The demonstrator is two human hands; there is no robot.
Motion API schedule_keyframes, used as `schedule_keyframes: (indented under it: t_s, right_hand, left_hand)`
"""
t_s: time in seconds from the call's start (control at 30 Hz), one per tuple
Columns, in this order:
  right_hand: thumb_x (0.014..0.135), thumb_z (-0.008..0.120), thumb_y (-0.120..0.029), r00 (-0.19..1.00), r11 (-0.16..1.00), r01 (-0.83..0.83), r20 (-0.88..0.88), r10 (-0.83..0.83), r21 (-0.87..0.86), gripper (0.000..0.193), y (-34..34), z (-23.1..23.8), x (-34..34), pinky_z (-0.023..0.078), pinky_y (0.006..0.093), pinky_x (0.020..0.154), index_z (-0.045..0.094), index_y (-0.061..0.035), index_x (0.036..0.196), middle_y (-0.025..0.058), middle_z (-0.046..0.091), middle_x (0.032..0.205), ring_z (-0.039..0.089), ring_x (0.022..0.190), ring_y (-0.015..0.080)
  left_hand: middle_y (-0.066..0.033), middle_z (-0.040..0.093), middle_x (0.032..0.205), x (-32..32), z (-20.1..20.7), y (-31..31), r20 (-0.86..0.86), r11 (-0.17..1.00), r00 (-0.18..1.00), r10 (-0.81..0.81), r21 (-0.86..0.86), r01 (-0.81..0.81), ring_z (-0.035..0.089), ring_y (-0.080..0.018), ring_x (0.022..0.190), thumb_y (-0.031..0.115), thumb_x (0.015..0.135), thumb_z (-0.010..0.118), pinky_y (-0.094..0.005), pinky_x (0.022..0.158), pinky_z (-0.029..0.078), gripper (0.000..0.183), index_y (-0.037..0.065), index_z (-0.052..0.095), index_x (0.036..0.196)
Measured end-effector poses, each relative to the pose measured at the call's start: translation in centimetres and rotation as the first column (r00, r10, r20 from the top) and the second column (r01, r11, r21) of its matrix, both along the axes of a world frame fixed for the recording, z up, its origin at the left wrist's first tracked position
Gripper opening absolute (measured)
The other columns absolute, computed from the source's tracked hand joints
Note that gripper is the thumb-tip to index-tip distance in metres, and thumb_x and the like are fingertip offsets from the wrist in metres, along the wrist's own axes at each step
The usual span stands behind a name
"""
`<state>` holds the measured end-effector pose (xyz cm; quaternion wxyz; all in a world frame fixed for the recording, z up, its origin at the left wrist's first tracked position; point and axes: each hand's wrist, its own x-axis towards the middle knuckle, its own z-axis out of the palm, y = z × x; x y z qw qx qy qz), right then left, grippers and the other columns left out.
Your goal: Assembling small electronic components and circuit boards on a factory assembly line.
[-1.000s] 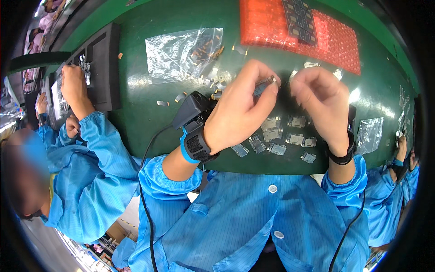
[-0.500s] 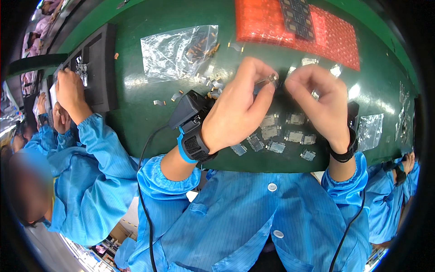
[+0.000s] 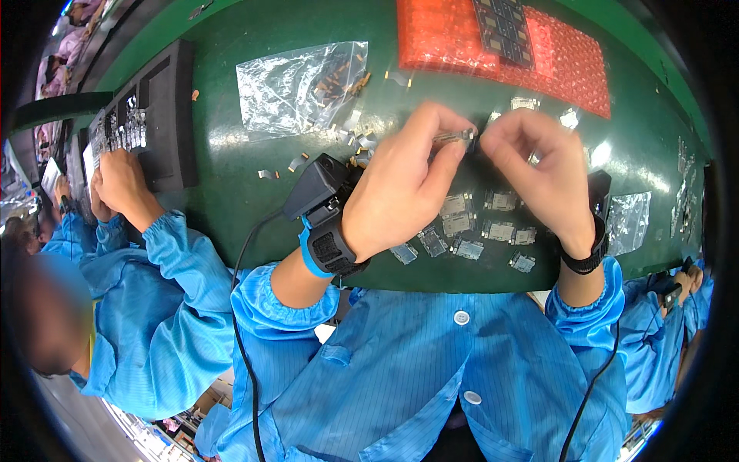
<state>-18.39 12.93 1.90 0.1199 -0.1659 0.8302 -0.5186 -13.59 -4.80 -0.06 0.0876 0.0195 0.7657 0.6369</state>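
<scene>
The small circuit board (image 3: 467,135) is pinched between thumb and finger of the left hand (image 3: 400,185), above the desk (image 3: 219,200). The right hand (image 3: 545,177) curls just beside it; whether closed on anything, I cannot tell. Nearer the person lie more boards (image 3: 459,215); farther off, red bubble wrap (image 3: 573,73).

On the flat green tabletop (image 3: 223,204), a large clear plastic bag (image 3: 277,91) lies right of a black rectangular foam tray (image 3: 181,115) and left of a flat red bubble-wrap sheet (image 3: 573,81), on which a dark rectangular circuit panel (image 3: 503,32) rests. Before the sheet, the person's left hand (image 3: 408,177) is just beside the right hand (image 3: 539,173), with several small silvery rectangular boards (image 3: 500,232) lying before them. A smaller clear plastic bag (image 3: 628,223) lies right of the right hand.
</scene>
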Motion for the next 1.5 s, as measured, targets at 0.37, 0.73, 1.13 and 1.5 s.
schedule_keyframes:
  t_s: [0.37,0.73,1.13,1.5]
  right_hand:
    - [0.08,0.066,-0.005,0.999,0.999,-0.044,-0.005,0.044,0.02,0.006,0.1,-0.4,-0.3,0.039,0.0205,0.047,0.062,0.0,0.078,-0.0005,0.057,0.061,0.048,0.052,0.0026]
    - [0.084,0.062,-0.006,0.964,0.988,-0.06,0.25,0.094,-0.141,0.007,0.2,-1.1,-0.4,0.037,0.0185,0.051,0.061,-0.0002,0.081,-0.0055,0.055,0.066,0.045,0.058,0.0]
    - [0.085,0.062,-0.006,0.957,0.977,-0.063,0.264,0.116,-0.203,0.005,0.3,-0.9,-0.8,0.034,0.0178,0.049,0.06,-0.0016,0.084,-0.0063,0.053,0.065,0.042,0.057,-0.0008]
    - [0.083,0.065,-0.008,0.957,0.959,-0.265,0.091,0.274,-0.1,0.009,0.5,0.1,-1.2,0.04,0.0265,0.053,0.061,0.0003,0.084,0.0049,0.057,0.067,0.051,0.059,0.0107]
  left_hand:
    - [-0.0031,0.053,0.08,0.0,-0.1,0.0,-0.034,0.996,0.998,-0.055,-0.073,0.052,0.049,-0.0076,0.071,0.008,0.093,0.048,-0.0239,0.065,0.043,0.019,0.001,0.047,0.111]
    - [-0.0025,0.049,0.078,0.2,0.1,-0.1,-0.023,0.996,0.995,-0.094,-0.011,0.094,0.045,-0.0078,0.069,0.005,0.093,0.045,-0.0222,0.064,0.04,0.031,0.001,0.038,0.123]
    - [-0.0024,0.045,0.077,-0.2,0.4,0.0,-0.013,0.994,0.995,-0.104,0.022,0.104,0.042,-0.0082,0.069,0.002,0.092,0.041,-0.0222,0.063,0.039,0.038,0.004,0.033,0.129]
    - [-0.0037,0.047,0.081,0.1,0.9,-0.3,0.031,0.968,0.983,-0.182,0.179,0.174,0.041,-0.0064,0.064,0.005,0.093,0.041,-0.0203,0.059,0.036,0.05,0.006,0.021,0.138]
